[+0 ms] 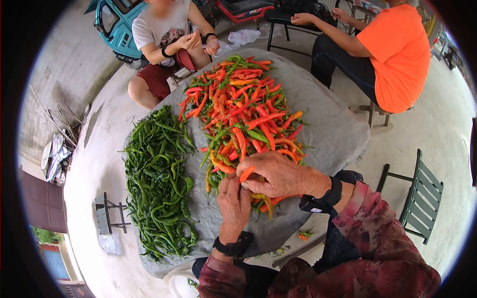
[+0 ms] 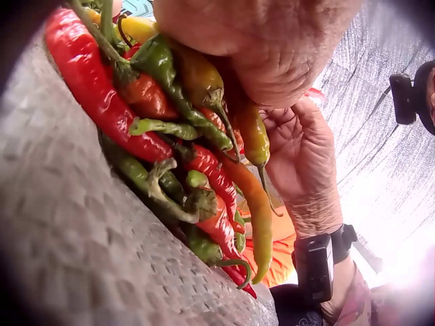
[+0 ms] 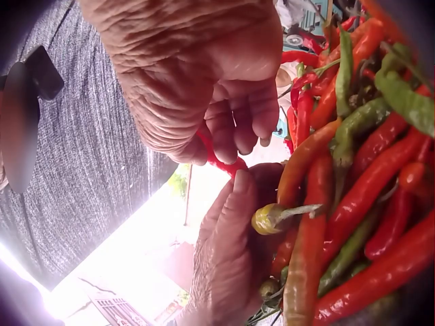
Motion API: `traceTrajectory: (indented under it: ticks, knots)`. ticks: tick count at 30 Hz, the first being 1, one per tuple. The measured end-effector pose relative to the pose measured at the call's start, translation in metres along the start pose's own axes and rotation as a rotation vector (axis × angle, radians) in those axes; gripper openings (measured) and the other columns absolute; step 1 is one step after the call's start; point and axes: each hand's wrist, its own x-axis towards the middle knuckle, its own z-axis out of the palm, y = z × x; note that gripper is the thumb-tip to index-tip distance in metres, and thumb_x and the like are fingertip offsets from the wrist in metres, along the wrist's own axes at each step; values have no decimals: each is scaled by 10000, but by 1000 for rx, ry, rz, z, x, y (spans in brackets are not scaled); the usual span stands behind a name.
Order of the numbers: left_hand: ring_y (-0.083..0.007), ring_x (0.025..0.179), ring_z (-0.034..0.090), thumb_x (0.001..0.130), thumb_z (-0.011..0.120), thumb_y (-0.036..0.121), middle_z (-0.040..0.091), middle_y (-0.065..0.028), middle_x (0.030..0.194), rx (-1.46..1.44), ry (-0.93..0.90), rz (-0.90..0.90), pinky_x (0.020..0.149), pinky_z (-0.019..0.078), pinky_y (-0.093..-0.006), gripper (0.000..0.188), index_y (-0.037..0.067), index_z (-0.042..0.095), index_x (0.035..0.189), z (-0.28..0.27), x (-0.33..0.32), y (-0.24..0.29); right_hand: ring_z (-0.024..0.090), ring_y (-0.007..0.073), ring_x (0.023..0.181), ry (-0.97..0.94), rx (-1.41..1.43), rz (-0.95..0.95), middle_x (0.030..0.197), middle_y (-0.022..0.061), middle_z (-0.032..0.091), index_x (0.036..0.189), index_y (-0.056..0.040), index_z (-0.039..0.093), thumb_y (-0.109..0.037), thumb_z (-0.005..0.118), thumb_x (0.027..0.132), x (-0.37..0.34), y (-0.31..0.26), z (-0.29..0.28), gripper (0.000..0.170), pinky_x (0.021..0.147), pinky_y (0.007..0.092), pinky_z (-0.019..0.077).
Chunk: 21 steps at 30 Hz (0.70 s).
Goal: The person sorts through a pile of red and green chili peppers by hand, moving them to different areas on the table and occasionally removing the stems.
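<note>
Both hands meet at the near edge of a heap of red, orange and green peppers (image 1: 258,114). The right hand (image 1: 278,174) pinches a red-orange pepper (image 1: 246,174) between thumb and fingers. Just below it the left hand (image 1: 234,201) holds the same pepper's lower end with its fingertips. In the right wrist view the red pepper (image 3: 221,161) spans between the right hand (image 3: 197,75) and the left hand (image 3: 228,251). Peppers with stems (image 2: 197,75) lie close beside the left hand in the left wrist view.
A long pile of green peppers (image 1: 159,184) lies left on the grey sheet (image 1: 333,119). Two seated people are across the sheet, one in a white shirt (image 1: 164,25), one in orange (image 1: 397,54). A green chair (image 1: 422,198) stands right, a small stool (image 1: 103,213) left.
</note>
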Motion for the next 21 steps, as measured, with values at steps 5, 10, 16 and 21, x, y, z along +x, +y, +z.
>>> traceTrajectory:
  ticks: [5,10,16,21]
  knots:
    - [-368,941,606,907,627,129,613,-191,1077,8,-8,-4,793,491,-430,253,-12,604,1115,0,1,1,650,336,866,33,7,-19,944,115,651,1071,-74,522,-89,688,806,0,1,1,314,776,421,516]
    - [-366,941,605,907,628,130,613,-188,1078,1,-1,-3,793,491,-429,267,-11,603,1132,0,1,1,649,335,867,21,-16,-17,929,112,647,1066,-76,523,-101,680,812,0,2,2,301,775,418,516]
    - [-366,951,601,884,641,111,613,-188,1080,-4,1,0,805,484,-432,268,-9,606,1120,1,0,-1,648,331,851,24,-30,-21,911,109,638,1056,-80,526,-103,683,810,0,0,1,293,765,414,517]
    - [-371,967,595,868,644,97,614,-186,1085,6,7,-11,830,475,-430,267,-10,607,1110,2,0,1,646,330,839,40,-37,-26,898,108,636,1057,-80,529,-106,688,806,-1,-1,1,298,754,416,516]
